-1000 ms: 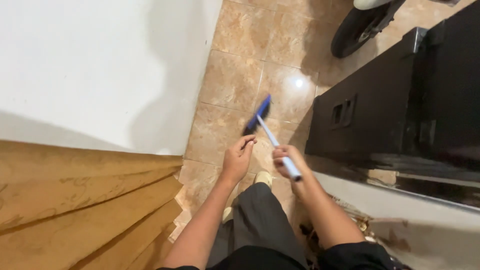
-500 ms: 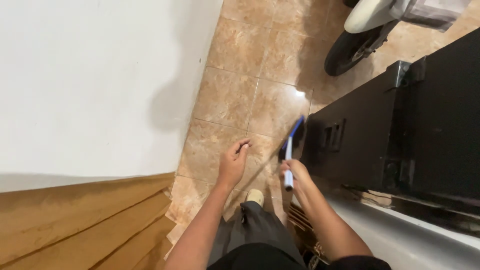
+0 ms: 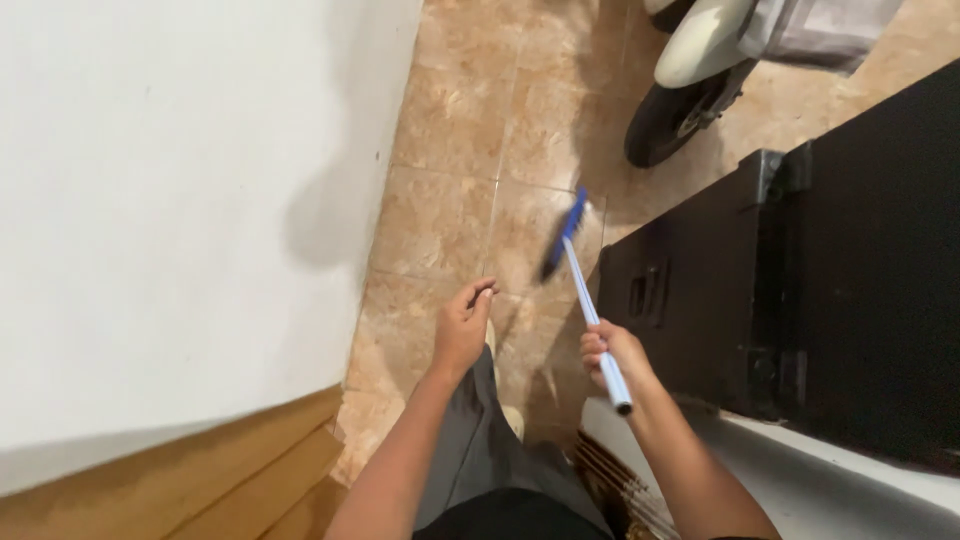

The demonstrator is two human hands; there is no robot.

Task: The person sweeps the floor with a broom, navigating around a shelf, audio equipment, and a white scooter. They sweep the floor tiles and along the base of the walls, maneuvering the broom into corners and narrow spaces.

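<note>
My right hand grips the pale handle of a broom near its top end. The broom's blue head rests on the brown tiled floor ahead of me, close to the black metal gate. My left hand hangs free in front of my leg, its fingers loosely curled and holding nothing. My grey trouser leg and one light shoe show below the hands.
A white wall runs along the left with a yellow-brown curtain at its lower edge. A black metal gate stands on the right. A parked scooter's front wheel and white fender sit ahead at the top.
The broom head has swung from beside the gate forward and left over the tiles. My right hand has dropped lower on the handle. The view has shifted forward toward the scooter.
</note>
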